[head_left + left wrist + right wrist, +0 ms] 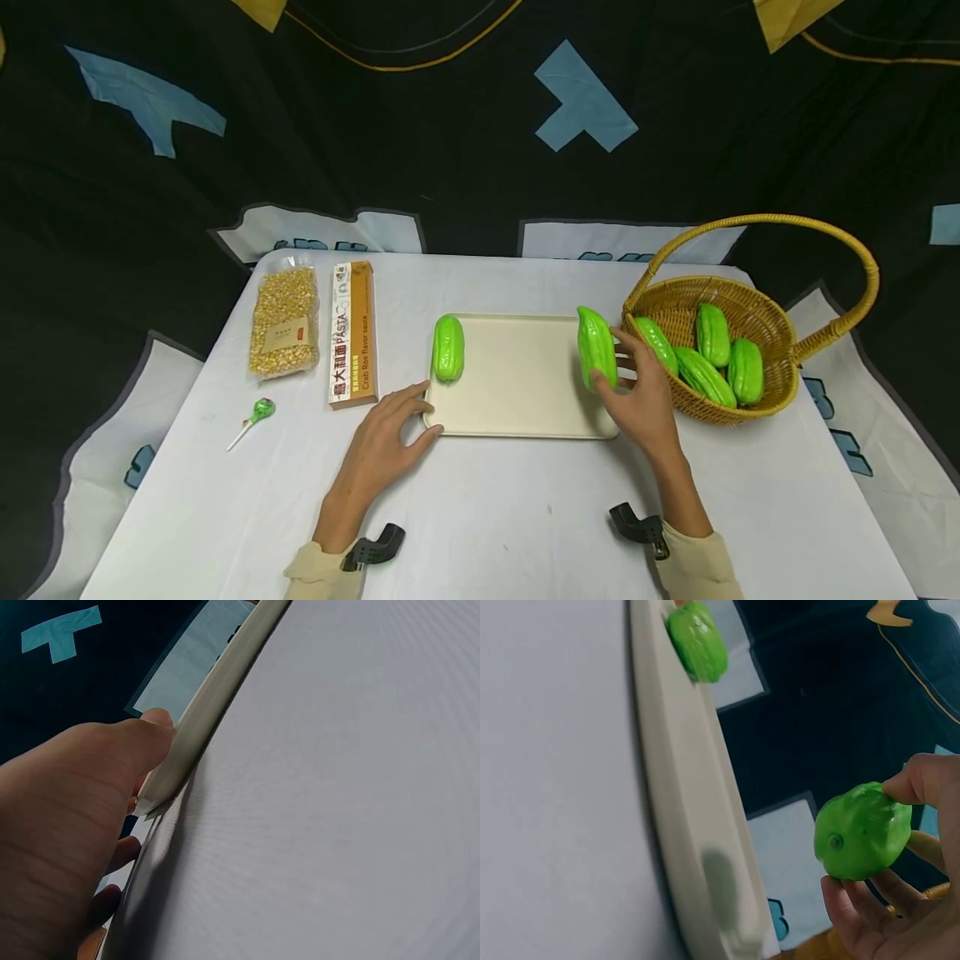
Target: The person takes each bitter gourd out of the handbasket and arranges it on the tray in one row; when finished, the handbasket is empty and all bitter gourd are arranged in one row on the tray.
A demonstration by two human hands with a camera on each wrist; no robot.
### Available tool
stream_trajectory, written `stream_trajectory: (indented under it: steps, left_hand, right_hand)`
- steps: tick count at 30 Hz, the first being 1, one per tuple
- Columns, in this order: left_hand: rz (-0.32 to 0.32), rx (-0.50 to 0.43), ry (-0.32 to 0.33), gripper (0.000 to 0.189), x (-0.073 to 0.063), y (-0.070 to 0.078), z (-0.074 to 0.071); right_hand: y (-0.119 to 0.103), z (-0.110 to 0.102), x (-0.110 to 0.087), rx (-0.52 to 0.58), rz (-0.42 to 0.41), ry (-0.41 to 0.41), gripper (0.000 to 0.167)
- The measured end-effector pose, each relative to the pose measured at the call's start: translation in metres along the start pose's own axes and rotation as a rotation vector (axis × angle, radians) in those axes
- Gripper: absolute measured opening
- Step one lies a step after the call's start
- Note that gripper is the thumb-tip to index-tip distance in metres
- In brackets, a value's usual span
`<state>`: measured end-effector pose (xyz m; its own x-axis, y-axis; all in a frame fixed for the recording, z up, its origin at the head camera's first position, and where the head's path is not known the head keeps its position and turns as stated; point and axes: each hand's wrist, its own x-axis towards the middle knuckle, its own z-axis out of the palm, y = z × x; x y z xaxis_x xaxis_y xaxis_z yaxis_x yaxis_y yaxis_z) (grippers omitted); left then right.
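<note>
My right hand (641, 396) holds a bright green bitter melon (596, 348) over the right end of a cream rectangular tray (517, 375). The right wrist view shows its round, ridged end (859, 836) between thumb and fingers, apart from the tray, with a shadow below. At the tray's near left corner, my left hand (390, 437) has thumb and fingers about the rim; in the left wrist view the thumb (154, 739) touches the edge. Another bitter melon (448, 348) lies lengthwise on the tray's left end.
A wicker basket (787, 367) with a tall handle holds several bitter melons (705, 377), right of the tray. Left of it are a pasta box (352, 333), a bag of corn kernels (285, 321) and a lollipop (262, 408), all on the white tablecloth (525, 517).
</note>
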<state>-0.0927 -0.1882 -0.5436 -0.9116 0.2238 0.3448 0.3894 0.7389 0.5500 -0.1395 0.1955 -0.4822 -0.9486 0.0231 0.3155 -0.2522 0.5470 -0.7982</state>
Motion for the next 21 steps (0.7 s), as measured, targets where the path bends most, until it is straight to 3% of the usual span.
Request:
stream_trajectory:
  steps: [7, 21]
  left_hand:
    - [0.005, 0.005, -0.001, 0.030, 0.000, 0.000, -0.002]
    - [0.002, 0.006, 0.004, 0.032, 0.000, -0.001, -0.001]
  right_hand:
    - [-0.002, 0.017, 0.002, -0.002, 0.040, -0.059, 0.070]
    - [-0.011, 0.047, 0.012, 0.017, 0.016, -0.168, 0.069]
